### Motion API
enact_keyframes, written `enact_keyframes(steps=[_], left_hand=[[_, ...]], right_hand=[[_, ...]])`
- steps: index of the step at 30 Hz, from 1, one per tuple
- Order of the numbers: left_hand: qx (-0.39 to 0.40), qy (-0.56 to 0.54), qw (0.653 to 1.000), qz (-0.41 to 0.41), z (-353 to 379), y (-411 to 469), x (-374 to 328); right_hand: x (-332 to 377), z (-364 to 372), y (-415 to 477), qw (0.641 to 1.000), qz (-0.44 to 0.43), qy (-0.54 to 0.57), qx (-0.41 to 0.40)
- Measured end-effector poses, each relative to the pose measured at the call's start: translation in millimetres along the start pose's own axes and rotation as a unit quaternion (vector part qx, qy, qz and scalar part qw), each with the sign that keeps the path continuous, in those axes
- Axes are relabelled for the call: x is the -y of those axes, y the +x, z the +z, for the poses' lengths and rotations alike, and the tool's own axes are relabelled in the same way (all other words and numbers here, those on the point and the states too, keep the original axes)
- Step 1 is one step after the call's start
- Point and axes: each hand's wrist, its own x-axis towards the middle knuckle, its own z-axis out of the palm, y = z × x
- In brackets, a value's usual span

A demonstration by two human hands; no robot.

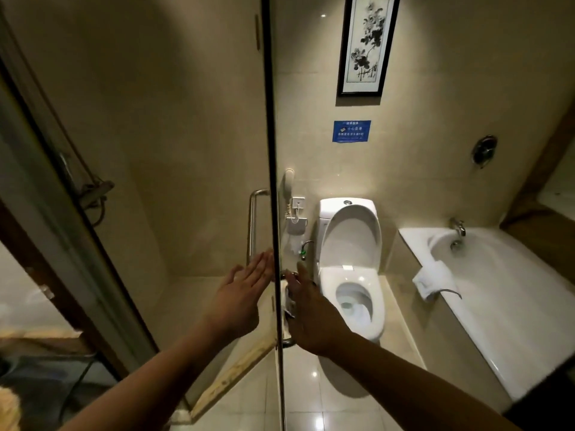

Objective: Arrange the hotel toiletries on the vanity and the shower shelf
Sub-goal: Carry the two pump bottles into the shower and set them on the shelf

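The left hand (239,293) is spread flat with fingers straight and released, fingertips at the edge of the glass shower door (273,150), grasping nothing. The right hand (311,312), at 3 o'clock of the door edge, has its fingers reaching toward the door handle's outer bar (287,342); whether they are clenched on it cannot be told. A small white packet (291,301), perhaps a toiletry, shows at the palm side of this hand, too blurred to identify.

The door's edge stands upright between the two hands and splits the view. The handle's inner bar (252,225) rises at 12 o'clock of the left hand. Beyond the right hand, at 1 o'clock, a white toilet (351,275) stands with lid raised. A wall telephone (289,185) hangs at 11 o'clock of the toilet. At 3 o'clock lies the bathtub (497,321) with a folded white towel (432,278) on its rim and a tap (457,227) above.

A blue notice (351,131) bears Chinese characters, too small to read. Above it hangs a framed ink flower painting (367,45).
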Motion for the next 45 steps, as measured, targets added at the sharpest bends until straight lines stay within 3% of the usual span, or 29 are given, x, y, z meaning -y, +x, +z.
enact_keyframes(steps=[3, 11, 16, 19, 28, 34, 37, 45], left_hand=[[-0.003, 0.012, 1.000, 0.016, -3.6, 19.5, -26.3], [0.018, 0.022, 0.999, 0.015, 2.1, 78.2, -83.6], [0.023, -0.001, 1.000, 0.018, 7.7, 117.7, -108.3], [0.021, 0.003, 0.999, 0.031, 10.6, 141.6, -121.1], [0.030, -0.009, 0.998, 0.046, 15.9, 198.5, -155.3], [0.073, 0.001, 0.997, 0.022, 32.4, 212.3, -172.1], [0.076, -0.009, 0.997, -0.024, 33.5, 217.8, -164.6], [0.028, -0.036, 0.985, -0.165, 8.1, 184.7, -81.7]], right_hand=[[-2.1, -18.0, -17.1, 0.998, -0.065, -0.018, 0.008], [-31.7, -53.8, -34.0, 0.988, 0.062, -0.128, -0.062], [-60.4, -70.8, -32.4, 0.973, 0.145, -0.174, -0.043], [-79.6, -86.0, -31.8, 0.967, 0.145, -0.210, -0.008], [-137.7, -111.3, -19.4, 0.940, 0.203, -0.273, -0.018], [-166.3, -128.8, -12.7, 0.946, 0.213, -0.243, -0.010], [-168.6, -130.1, -1.8, 0.956, 0.195, -0.220, 0.004], [-130.1, -85.9, 64.4, 0.983, 0.033, -0.166, 0.073]])
